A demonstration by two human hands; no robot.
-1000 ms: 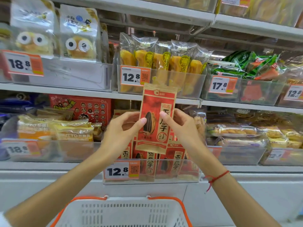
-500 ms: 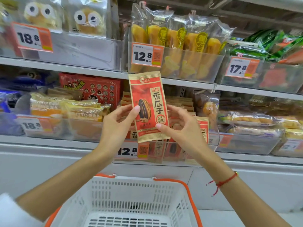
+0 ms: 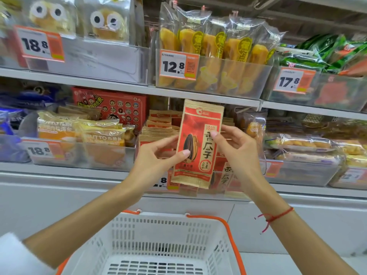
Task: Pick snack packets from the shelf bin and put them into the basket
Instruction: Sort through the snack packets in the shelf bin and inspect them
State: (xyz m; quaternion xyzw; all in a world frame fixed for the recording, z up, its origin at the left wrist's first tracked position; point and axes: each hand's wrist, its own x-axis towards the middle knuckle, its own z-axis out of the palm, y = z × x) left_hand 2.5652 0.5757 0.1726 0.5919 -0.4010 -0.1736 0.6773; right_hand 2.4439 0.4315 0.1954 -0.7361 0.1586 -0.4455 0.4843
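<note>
- Red snack packet [image 3: 198,144]: upright, long axis vertical, printed face toward camera, in front of shelf bin [image 3: 200,187].
- Left hand [image 3: 156,163] pinches its left edge; right hand [image 3: 236,153] pinches its right edge.
- White basket [image 3: 158,245], orange rim, below packet.
- Store shelves behind packet.

white shelf [image 3: 111,87] carries clear bins [image 3: 213,76] of snack packets [image 3: 216,42].
</note>
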